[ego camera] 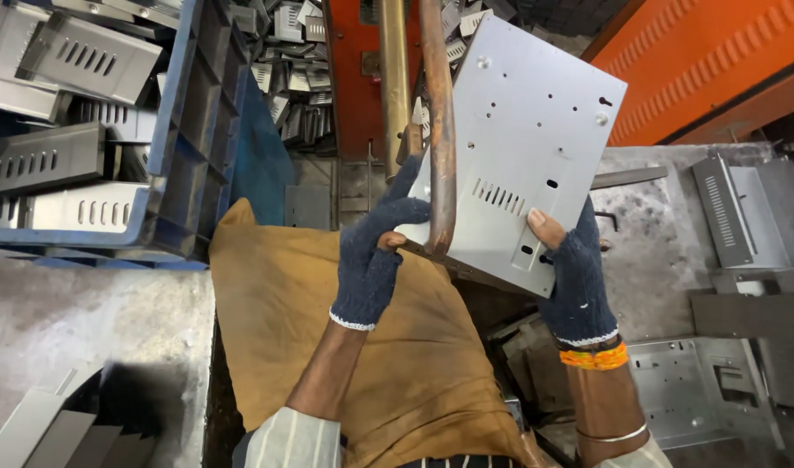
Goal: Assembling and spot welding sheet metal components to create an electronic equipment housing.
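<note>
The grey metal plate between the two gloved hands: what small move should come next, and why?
Probably a slight slide of the metal plate to settle it under the copper arm. The left hand grips its lower corner beside the arm and the right hand holds its lower edge, so both can steer it; the plate sits tilted, with the arm crossing its left edge.

A flat grey sheet-metal panel (pixel 518 139) with punched holes and a row of louvre slots, tilted toward one o'clock, held up off the worktop by its lower edge.
</note>
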